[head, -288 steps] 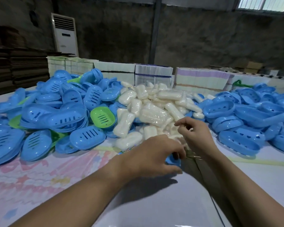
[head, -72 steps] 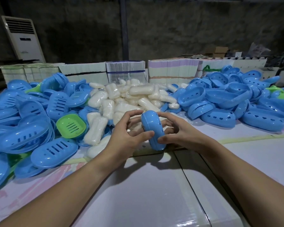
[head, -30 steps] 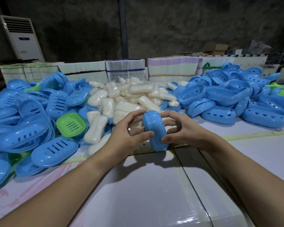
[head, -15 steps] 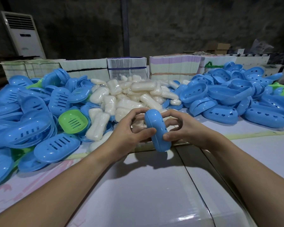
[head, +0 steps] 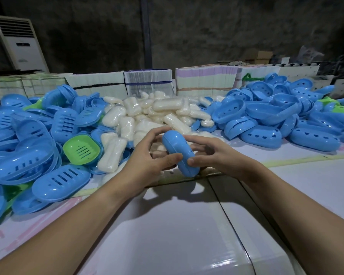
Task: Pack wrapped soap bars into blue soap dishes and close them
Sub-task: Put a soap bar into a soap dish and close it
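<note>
I hold a closed blue soap dish (head: 180, 152) on its edge above the table, tilted, its seam facing me. My left hand (head: 147, 157) grips its left side with thumb in front and fingers curled behind. My right hand (head: 213, 153) grips the right side the same way. What is inside the dish is hidden. Behind my hands lies a heap of white wrapped soap bars (head: 157, 114). Slotted blue dish halves (head: 60, 179) are piled on the left, and blue halves with heart-shaped holes (head: 262, 135) on the right.
A green dish half (head: 81, 148) lies among the left pile. Bundled stacks of flat cartons (head: 147, 84) line the table's far edge. A white standing air conditioner (head: 20, 42) is at the back left. Bare white table (head: 177, 235) lies in front of me.
The two hands have turned the closed dish slightly, its top tipping further left and away. Earlier, both hands were low among the soap bars, with only a bit of blue dish showing under the left one.
</note>
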The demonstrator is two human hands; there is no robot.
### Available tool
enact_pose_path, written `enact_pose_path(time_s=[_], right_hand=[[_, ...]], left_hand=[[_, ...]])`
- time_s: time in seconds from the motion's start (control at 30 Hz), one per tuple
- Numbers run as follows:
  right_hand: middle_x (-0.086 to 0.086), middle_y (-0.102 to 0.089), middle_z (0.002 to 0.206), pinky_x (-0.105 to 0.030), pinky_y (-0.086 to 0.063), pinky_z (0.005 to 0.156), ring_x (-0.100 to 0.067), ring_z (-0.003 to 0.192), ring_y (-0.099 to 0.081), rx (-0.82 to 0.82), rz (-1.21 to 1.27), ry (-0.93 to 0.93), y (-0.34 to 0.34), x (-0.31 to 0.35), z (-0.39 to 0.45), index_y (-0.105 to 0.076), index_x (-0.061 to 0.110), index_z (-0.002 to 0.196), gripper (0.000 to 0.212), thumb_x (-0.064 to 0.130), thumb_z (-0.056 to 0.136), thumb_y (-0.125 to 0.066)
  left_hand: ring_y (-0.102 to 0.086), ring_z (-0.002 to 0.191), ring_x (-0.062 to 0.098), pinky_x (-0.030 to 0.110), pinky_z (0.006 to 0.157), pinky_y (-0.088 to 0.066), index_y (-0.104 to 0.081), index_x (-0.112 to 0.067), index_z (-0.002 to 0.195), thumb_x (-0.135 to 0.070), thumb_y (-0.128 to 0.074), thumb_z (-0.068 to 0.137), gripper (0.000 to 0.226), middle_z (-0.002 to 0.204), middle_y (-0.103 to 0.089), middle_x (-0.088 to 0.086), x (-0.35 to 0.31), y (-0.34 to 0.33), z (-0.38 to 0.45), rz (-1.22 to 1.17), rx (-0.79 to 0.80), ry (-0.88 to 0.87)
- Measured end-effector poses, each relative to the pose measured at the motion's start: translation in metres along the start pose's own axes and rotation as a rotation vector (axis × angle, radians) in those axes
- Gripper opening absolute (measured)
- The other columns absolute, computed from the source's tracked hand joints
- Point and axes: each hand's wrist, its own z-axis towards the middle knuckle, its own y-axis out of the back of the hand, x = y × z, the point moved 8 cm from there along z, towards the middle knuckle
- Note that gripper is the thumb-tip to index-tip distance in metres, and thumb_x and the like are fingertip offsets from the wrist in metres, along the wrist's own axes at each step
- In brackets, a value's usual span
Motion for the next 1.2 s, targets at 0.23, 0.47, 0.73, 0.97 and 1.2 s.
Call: enact_pose_path(time_s=[0.23, 0.47, 0.73, 0.97, 1.2], right_hand=[[-0.006, -0.065, 0.118, -0.038, -0.050, 0.101, -0.019, 0.112, -0.063, -0.087, -0.061, 0.093, 0.003, 0.012, -0.004, -0.046, 0.047, 0.135, 0.073, 0.026, 0.073, -0.078], [0.010, -0.060, 0.112, -0.015, -0.049, 0.072, -0.004, 0.093, -0.059, -0.188, -0.353, 0.028, 0.015, 0.012, -0.006, -0.056, 0.054, 0.117, 0.064, 0.034, 0.061, -0.077], [0.006, -0.054, 0.114, -0.036, -0.044, 0.084, -0.015, 0.104, -0.051, -0.631, -0.867, -0.281, 0.100, 0.013, -0.054, -0.050, 0.042, 0.131, 0.082, 0.062, 0.053, -0.061], [-0.003, -0.061, 0.122, -0.038, -0.047, 0.081, -0.024, 0.101, -0.055, -0.892, -0.973, -0.799, 0.208, -0.033, -0.167, -0.052, 0.032, 0.127, 0.072, 0.062, 0.064, -0.068], [-0.001, -0.051, 0.097, -0.043, -0.033, 0.083, -0.029, 0.107, -0.046, -1.043, -1.001, -1.062, 0.273, -0.061, -0.239, -0.053, 0.030, 0.107, 0.043, 0.051, 0.071, -0.063]], left_hand=[[-0.076, 0.085, 0.022, 0.030, 0.073, -0.061, -0.057, -0.034, 0.117, -0.019, -0.084, 0.067, 0.059, 0.111, -0.065, -0.004, 0.001, -0.005, -0.002, 0.049, -0.059, -0.031], [-0.073, 0.095, 0.012, 0.023, 0.071, -0.056, -0.056, -0.042, 0.118, -0.034, -0.089, 0.057, 0.069, 0.122, -0.063, 0.001, -0.003, 0.002, -0.002, 0.011, -0.064, -0.038], [-0.067, 0.102, 0.007, 0.025, 0.077, -0.059, -0.062, -0.040, 0.109, -0.019, -0.083, 0.078, 0.043, 0.105, -0.066, -0.014, 0.000, 0.000, -0.007, 0.315, -0.037, -0.139], [-0.067, 0.095, 0.004, 0.022, 0.075, -0.057, -0.065, -0.038, 0.101, -0.011, -0.080, 0.079, 0.037, 0.099, -0.066, -0.024, -0.010, -0.017, -0.015, 0.585, 0.045, -0.321], [-0.067, 0.087, 0.004, 0.016, 0.072, -0.054, -0.070, -0.035, 0.093, -0.004, -0.077, 0.078, 0.035, 0.099, -0.068, -0.013, -0.002, -0.017, -0.014, 0.613, 0.055, -0.374]])
